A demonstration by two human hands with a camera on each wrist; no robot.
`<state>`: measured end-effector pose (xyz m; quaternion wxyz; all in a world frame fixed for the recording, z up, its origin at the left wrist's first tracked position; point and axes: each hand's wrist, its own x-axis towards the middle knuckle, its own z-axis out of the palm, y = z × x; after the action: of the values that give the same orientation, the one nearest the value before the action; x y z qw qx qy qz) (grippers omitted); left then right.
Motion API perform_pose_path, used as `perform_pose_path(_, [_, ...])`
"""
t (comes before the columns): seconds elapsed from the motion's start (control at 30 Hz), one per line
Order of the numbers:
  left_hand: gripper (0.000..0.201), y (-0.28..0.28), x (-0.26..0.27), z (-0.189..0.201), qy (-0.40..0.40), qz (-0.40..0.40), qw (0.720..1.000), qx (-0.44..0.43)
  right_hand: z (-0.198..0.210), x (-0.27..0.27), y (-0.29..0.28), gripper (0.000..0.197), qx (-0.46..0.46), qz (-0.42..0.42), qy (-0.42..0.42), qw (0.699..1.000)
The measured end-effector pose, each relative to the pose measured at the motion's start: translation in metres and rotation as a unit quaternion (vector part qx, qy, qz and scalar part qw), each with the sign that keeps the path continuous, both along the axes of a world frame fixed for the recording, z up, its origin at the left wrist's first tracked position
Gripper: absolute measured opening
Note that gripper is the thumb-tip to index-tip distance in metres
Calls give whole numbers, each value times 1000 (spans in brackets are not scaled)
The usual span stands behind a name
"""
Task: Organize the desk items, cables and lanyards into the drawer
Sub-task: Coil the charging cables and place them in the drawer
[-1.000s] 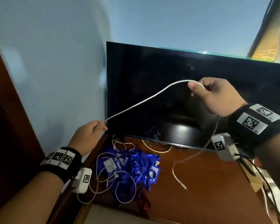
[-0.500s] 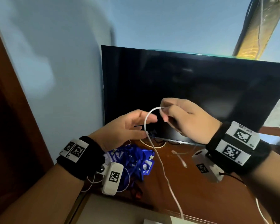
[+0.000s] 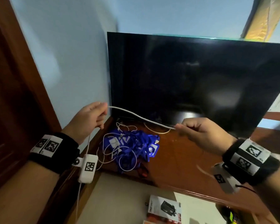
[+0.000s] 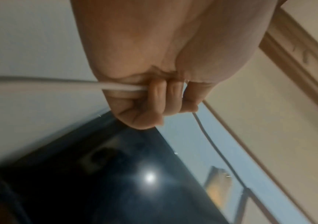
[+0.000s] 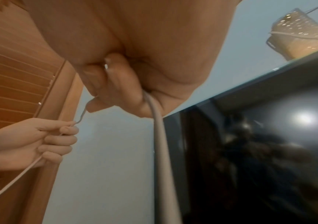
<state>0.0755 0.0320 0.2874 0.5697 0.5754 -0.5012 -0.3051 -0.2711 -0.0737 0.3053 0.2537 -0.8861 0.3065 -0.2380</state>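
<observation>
While my left hand (image 3: 89, 120) pinches the white cable (image 3: 141, 118) near the wall and my right hand (image 3: 199, 135) clenches its other end, the span sags between both grips above the wooden surface (image 3: 176, 159), so I judge I am mid-way through folding this cable into loops before it goes to the drawer. Next I should bring my hands together without snagging the tail hanging below my left wrist, or the blue lanyards (image 3: 136, 146) tangled with thin white cords (image 3: 110, 152) beneath. Lower right, the drawer (image 3: 120, 199) looks open, holding a boxed item (image 3: 164, 209).
</observation>
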Motion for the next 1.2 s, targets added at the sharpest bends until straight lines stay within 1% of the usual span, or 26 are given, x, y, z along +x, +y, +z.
perform_pose_path(0.07, [37, 2, 19, -13, -65, 23, 997, 30, -20, -3, 6, 37, -21, -26, 23, 999])
perform_pose_path(0.13, [36, 6, 23, -29, -116, 19, 990, 78, -33, 3, 14, 34, -36, -32, 22, 999])
perform_pose_path(0.17, [39, 9, 20, -37, -132, 10, 986, 105, -38, 10, 19, 35, -35, -30, 10, 999])
perform_pose_path(0.2, [47, 13, 12, -43, -145, -7, 982, 123, -43, 17, 25, 35, -33, -26, -3, 999])
perform_pose_path(0.27, [60, 20, -9, -49, -139, -73, 980, 123, -51, 34, 36, 32, -36, -14, -28, 999])
perform_pose_path(0.37, [68, 23, -45, -58, -98, -171, 975, 99, -60, 53, 48, 30, -39, -19, -47, 998])
perform_pose_path(0.47, [68, 21, -72, -66, -85, -220, 966, 106, -64, 60, 53, 31, -22, -46, -72, 996])
perform_pose_path(0.57, [53, 19, -73, -77, -51, -199, 974, 95, -69, 57, 59, 35, 0, -49, -92, 995])
perform_pose_path(0.67, [38, 13, -60, -78, 1, -124, 990, 71, -78, 46, 65, 30, 24, -34, -75, 996])
perform_pose_path(0.73, [38, 9, -41, -75, 14, -65, 996, 59, -83, 35, 65, 27, 28, -41, -52, 997])
perform_pose_path(0.8, [45, 5, -17, -75, -30, -23, 998, 56, -86, 24, 64, 29, 32, -59, -33, 997])
perform_pose_path(0.83, [48, 3, -8, -77, -76, -7, 995, 64, -86, 20, 64, 28, 32, -66, -27, 997])
perform_pose_path(0.9, [43, 0, -2, -82, -206, 14, 974, 91, -86, 19, 65, 28, 24, -78, -28, 996])
perform_pose_path(0.93, [40, 0, -7, -82, -254, 13, 963, 87, -86, 22, 65, 28, 21, -81, -37, 996])
perform_pose_path(0.97, [39, 0, -16, -82, -277, 3, 959, 67, -86, 27, 66, 29, 22, -81, -47, 995])
perform_pose_path(1.0, [40, 2, -27, -80, -272, -19, 961, 46, -85, 33, 67, 30, 24, -79, -55, 995])
perform_pose_path(1.03, [42, 4, -40, -78, -244, -50, 968, 38, -84, 40, 69, 30, 28, -75, -60, 995])
perform_pose_path(1.07, [45, 7, -54, -76, -205, -89, 974, 44, -82, 46, 70, 30, 34, -72, -64, 995])
perform_pose_path(1.13, [48, 13, -78, -73, -136, -158, 976, 58, -79, 55, 73, 31, 43, -62, -74, 994])
perform_pose_path(1.2, [48, 16, -93, -72, -84, -185, 977, 57, -77, 59, 73, 31, 50, -58, -88, 993])
